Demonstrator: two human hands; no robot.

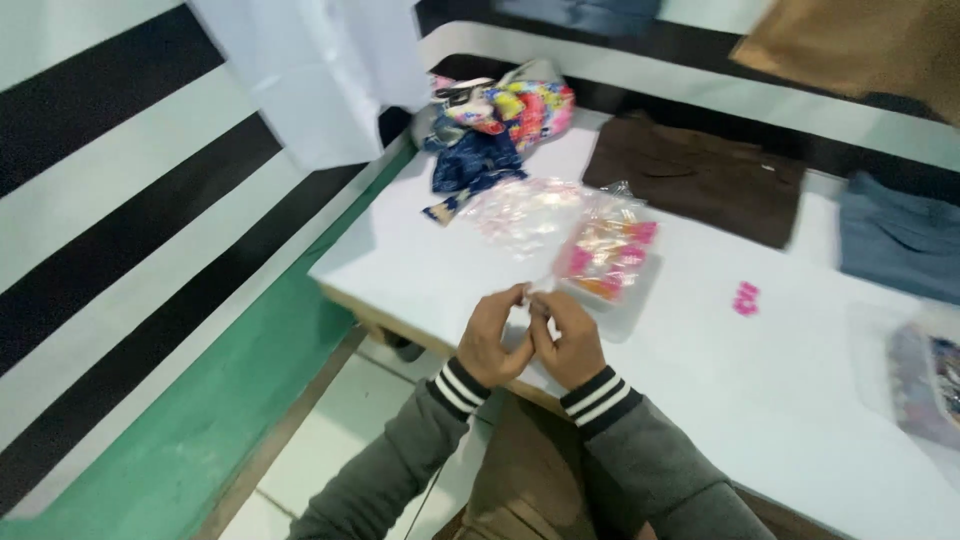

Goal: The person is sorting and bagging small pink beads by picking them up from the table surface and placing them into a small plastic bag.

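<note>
Plastic packet (605, 262) of pink pieces lies on the white table (760, 390), just beyond both hands. Left hand (490, 340) and right hand (572, 342) are pinched together on its clear corner at the table's near edge. A hard pull could probably tear the film or drag the packet off that edge.

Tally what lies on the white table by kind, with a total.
Folded garments: 2, brown and grey-blue
Loose cloth pile: 1
Clear plastic bags: 3, one with pink pieces, one crumpled, one at the right edge
Small pink item: 1
Total: 7
</note>
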